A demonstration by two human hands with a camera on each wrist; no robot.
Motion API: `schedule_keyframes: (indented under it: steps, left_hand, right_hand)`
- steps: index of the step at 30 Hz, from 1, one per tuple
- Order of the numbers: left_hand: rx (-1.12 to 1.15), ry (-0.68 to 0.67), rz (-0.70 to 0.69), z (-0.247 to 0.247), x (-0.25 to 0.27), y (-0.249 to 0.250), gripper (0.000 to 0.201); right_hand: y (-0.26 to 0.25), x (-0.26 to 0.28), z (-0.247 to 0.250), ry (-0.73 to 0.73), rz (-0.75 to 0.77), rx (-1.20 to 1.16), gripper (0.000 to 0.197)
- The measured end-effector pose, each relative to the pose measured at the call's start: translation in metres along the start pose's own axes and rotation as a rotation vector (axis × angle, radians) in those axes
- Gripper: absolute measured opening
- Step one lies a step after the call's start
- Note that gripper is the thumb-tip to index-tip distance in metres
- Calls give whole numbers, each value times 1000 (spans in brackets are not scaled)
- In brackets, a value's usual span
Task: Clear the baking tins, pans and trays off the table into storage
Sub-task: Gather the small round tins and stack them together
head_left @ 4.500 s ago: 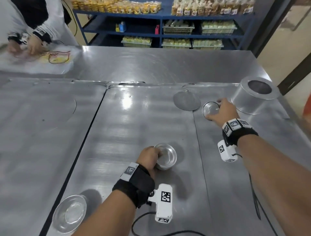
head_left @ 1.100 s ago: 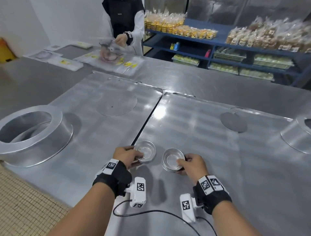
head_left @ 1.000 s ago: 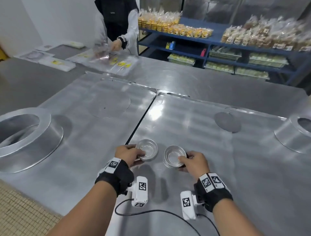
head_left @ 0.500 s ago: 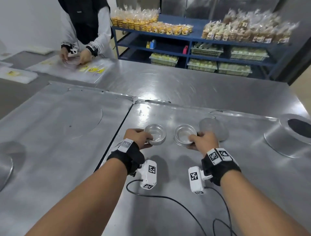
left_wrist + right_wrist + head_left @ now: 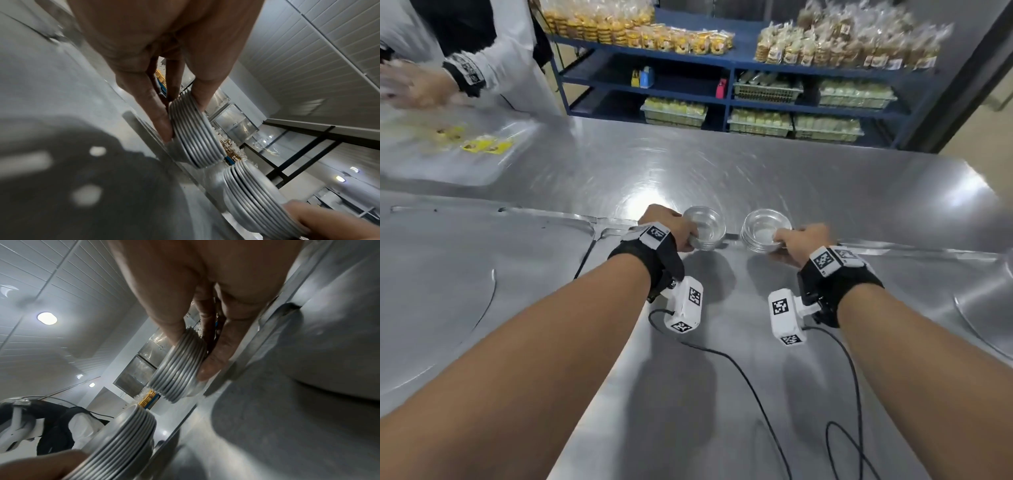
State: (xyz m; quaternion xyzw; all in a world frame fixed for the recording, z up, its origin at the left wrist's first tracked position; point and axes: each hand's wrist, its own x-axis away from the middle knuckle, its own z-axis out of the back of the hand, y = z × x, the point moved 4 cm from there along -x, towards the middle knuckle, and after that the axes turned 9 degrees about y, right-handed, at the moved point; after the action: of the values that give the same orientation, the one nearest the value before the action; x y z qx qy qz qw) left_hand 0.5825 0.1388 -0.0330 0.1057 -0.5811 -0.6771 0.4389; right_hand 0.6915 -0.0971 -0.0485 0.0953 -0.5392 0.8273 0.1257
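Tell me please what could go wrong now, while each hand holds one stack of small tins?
1. Each stack of tins, left and right, is pinched only at the rim by thumb and fingers, so lower tins might slip out.
2. The two stacks are carried close together and could knock together.
3. The loose cables trailing over the table might snag.

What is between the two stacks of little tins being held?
Nothing: the left stack and right stack are apart, with only bare table showing in the gap, seen in the head view.
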Motion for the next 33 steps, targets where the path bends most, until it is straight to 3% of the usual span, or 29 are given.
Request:
schedule_keyframes:
  steps: [5,9,12,18,22,24,27,31,33]
  left_hand:
    - [-158,55,-112,-35,-42,15,17]
    - [-219,-40,-91,-64,-80,13,35]
    - [-286,-17,-131,-78,-106,10,32]
    - [-334,-6,-179,-76,-92,22,43]
    - [-372,-43,-213,-73,-90,25,42]
    - [-418,-64,-240,-70,-84,28,38]
    - [-486,-85,-258,-61,-69,34,32]
    - [-607,-122,-295,-41,-39,46,30]
    - [-639,-146,-297,-29,-19,50,34]
  right_hand:
    - [-5,-54,-20,39,36,76,40]
    - [-14,-67,-26,64,34,68,48]
    - [-15,-79,-31,44,44,99,57]
    - [-16,-86,-34,-14,-12,45,50]
    - [-19,-80,-33,-45,-5,57,57]
    - [-22,-74,-30,-34,4,102,51]
    - [-28,-60,-24,-16,68,208,41]
    - [-45,-31,-11,8,222,485,52]
    - [-57,-7,-7,-31,301,581,42]
